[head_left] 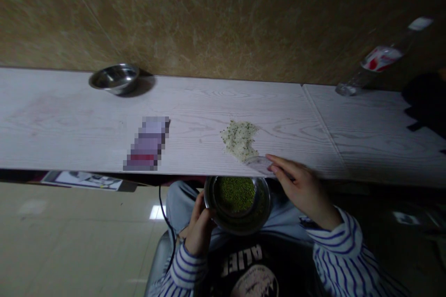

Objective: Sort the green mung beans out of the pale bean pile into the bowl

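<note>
My left hand [199, 227] grips the rim of a steel bowl [214, 213] held over my lap, just below the table's near edge. The bowl is partly filled with green beans [239, 193]. My right hand [301, 188] reaches to the table edge, and its fingertips hold a small clear disc [258, 164]. The disc lies flat against the white wooden table [62, 125]. Just beyond the disc lies a loose pile of pale grains mixed with green specks [240, 139].
An empty steel bowl [114, 78] stands at the table's far left by the wall. A pixelated flat object [148, 144] lies left of the pile. A plastic bottle [379, 60] lies at the far right, near a dark object [425, 102]. A black cable [166, 216] hangs by my knee.
</note>
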Motion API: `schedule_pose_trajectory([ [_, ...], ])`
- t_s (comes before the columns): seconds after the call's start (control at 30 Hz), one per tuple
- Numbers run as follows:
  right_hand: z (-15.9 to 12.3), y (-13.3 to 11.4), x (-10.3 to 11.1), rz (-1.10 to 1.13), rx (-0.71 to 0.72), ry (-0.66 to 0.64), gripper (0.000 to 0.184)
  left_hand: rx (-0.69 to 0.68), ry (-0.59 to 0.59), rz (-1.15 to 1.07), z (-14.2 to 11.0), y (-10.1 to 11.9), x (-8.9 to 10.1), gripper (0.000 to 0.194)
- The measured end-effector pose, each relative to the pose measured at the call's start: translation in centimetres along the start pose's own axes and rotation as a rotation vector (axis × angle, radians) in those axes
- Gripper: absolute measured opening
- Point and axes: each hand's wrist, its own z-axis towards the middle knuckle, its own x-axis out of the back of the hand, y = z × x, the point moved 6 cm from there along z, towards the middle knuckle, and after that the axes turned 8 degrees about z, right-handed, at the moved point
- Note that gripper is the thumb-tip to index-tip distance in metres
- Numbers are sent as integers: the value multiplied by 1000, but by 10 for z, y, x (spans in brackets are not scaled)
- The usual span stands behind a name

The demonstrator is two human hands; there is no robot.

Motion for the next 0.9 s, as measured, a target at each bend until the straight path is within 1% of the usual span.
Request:
schedule_pose_trajectory([
  [0.07, -3, 8, 9, -28, -6, 26, 32, 3, 7, 0, 2, -3, 2, 55],
  [0.17, -5, 7, 11, -59, 46, -6, 30, 0, -5, 27, 4, -7, 2, 55],
  [0.3, -2, -7, -3, -76, 117, -115, 33, -15, -44, 30, 5, -9, 0, 52],
  [0.4, 7, -12, -15, -101, 121, -156, 35, -11, -20, 0, 4, -9, 2, 55],
  [0.5, 17, -10, -21, -114, 111, -138, 35, -14, 1, -2, 4, -7, 5, 56],
  [0.67, 33, -4, -23, -90, 107, -85, 36, 10, 16, 7, 4, -4, 6, 53],
  [0.8, 37, -2, -19, -80, 115, -62, 35, 10, 25, -20, 3, -3, 3, 51],
  [0.9, 38, 3, -11, -70, 98, -11, 35, 10, 22, -20, 3, -4, 2, 49],
])
